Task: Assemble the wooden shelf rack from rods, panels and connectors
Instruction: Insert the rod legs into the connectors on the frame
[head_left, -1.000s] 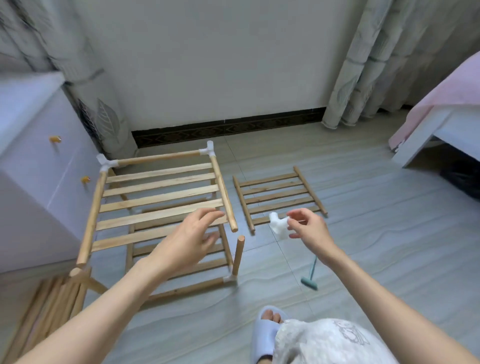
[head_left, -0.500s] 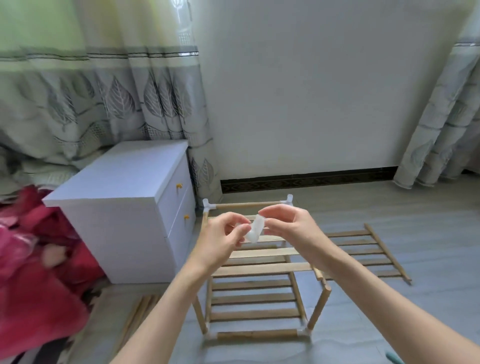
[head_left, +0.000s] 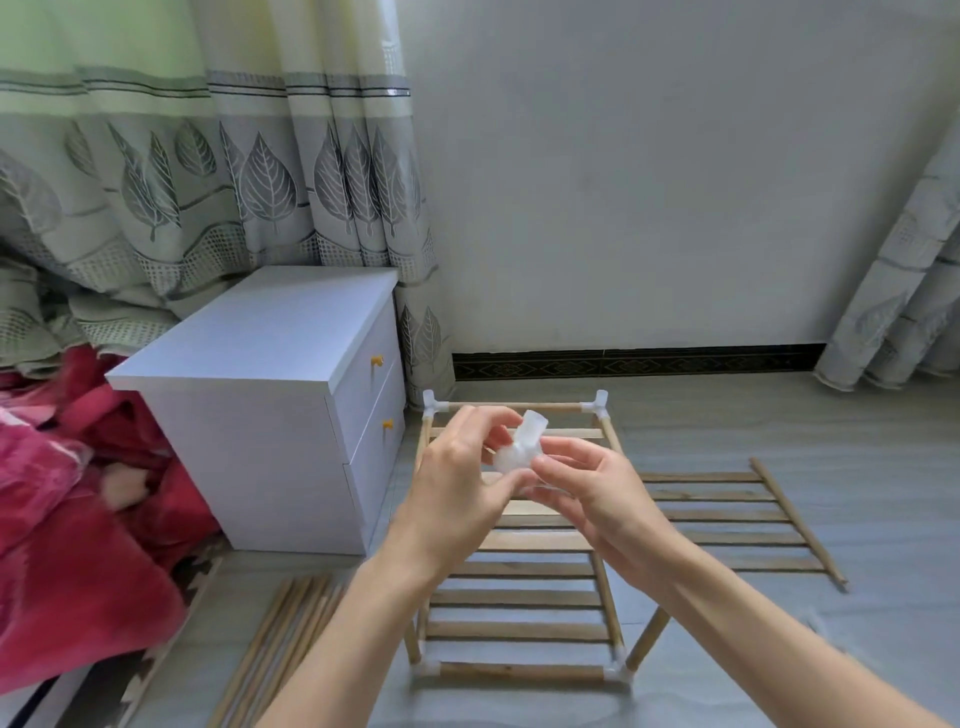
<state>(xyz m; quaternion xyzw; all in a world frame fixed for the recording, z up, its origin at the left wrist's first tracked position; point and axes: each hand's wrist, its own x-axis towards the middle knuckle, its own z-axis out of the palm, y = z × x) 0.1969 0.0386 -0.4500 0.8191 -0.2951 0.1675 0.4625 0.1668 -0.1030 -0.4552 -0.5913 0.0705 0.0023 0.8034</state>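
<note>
1. Both hands are up over the half-built rack (head_left: 519, 597), working one white plastic connector (head_left: 521, 448) between them. The left hand (head_left: 457, 493) pinches it from the left with curled fingers, and the right hand (head_left: 587, 483) pinches it from the near right.
2. The connector looks feather-light, stiff and probably a bit slick, so I'd grip its chunky hub and keep the open sockets clear.
3. The rack stands on the floor with connectors at its far corners. The near right upright (head_left: 647, 636) has a bare top, which is likely where this piece goes.
4. The spare slatted panel (head_left: 727, 519) lies flat to the right. It's light but floppy-ish at the slats, so lift it by the side rods.
5. The loose rods (head_left: 275, 654) lie near left. They're rigid and will roll.
</note>
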